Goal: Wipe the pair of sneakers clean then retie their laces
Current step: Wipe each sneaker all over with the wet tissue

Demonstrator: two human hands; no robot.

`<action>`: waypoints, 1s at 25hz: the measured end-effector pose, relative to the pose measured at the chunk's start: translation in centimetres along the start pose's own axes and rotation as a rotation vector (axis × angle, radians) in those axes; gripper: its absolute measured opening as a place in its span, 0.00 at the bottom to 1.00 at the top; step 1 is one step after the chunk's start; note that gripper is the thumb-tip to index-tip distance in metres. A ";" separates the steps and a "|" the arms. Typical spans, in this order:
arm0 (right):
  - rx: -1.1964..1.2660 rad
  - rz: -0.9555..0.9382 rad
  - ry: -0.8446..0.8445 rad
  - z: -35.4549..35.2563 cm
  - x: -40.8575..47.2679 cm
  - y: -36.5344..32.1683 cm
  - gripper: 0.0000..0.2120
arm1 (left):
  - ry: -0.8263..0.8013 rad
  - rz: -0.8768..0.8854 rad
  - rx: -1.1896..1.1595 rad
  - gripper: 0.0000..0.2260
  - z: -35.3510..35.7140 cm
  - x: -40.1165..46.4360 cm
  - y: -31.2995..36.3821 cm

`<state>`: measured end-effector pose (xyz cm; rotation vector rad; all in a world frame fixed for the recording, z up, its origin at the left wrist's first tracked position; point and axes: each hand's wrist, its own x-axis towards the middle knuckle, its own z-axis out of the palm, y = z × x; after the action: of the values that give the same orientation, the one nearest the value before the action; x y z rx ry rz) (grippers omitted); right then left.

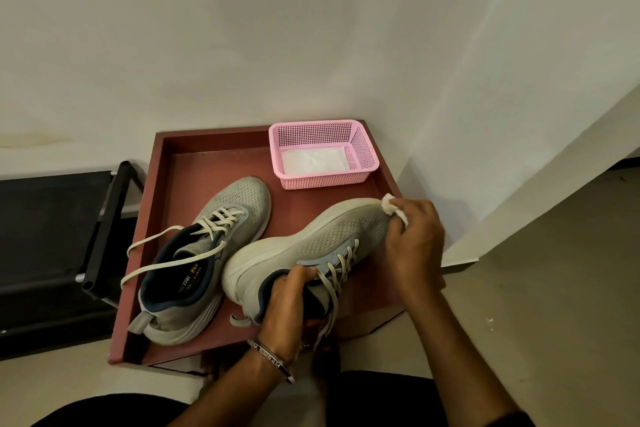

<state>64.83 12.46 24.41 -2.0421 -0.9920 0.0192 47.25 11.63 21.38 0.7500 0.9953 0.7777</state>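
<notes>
- Head view: the left hand (292,291) has its fingers curled into the collar of the tilted sneaker (311,246), gripping it and holding it on its side over the red tray (180,163), sole edge turned up.
- The right hand (414,243) pinches a small white wipe (393,206) hard against the toe tip, fingers bunched tight around it.
- Wiping step in hand, I'd say, and early in the task: laces on both shoes hang loose.
- To do it well: keep the collar grip firm so the shoe doesn't roll, drag the wipe along the pale midsole in short strokes, refold to a fresh face as it soils.
- That held shoe's long axis runs from heel at about 8 o'clock to toe at about 2 o'clock.
- The other sneaker (204,253) sits flat on the tray, just beside it and at its 9 o'clock, opening up, toe toward 1 o'clock, laces (162,258) trailing over the tray's left rim.
- At 12 o'clock on the tray, a pink basket (363,149) with white sheets inside.
</notes>
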 end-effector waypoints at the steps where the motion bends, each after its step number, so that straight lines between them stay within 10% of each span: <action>1: 0.031 -0.051 -0.047 0.1 -0.6 -0.7 0.11 | -0.001 0.004 -0.011 0.23 0.0 0.1 -0.1; 4: 0.049 -0.276 -0.159 0.8 -1.9 -1.9 0.10 | -0.027 0.024 -0.060 0.20 0.4 0.1 0.3; 10: -0.001 0.017 0.039 -0.2 0.1 0.1 0.10 | -0.024 0.065 -0.015 0.19 0.3 -0.6 -0.3; 15: 0.019 -0.302 -0.165 0.8 -2.4 -2.1 0.10 | -0.057 0.054 -0.059 0.18 0.6 -0.3 0.1; 20: -0.007 -0.036 0.011 -0.3 0.0 -0.2 0.09 | -0.001 0.091 0.048 0.15 0.5 -1.0 0.0; 25: -0.040 -0.267 -0.140 -0.1 -0.8 -1.4 0.11 | 0.053 0.085 0.076 0.13 0.8 -1.4 -0.3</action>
<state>63.41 12.28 25.22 -1.9495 -1.3564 0.0013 47.61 10.22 22.05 0.8453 1.0509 0.8409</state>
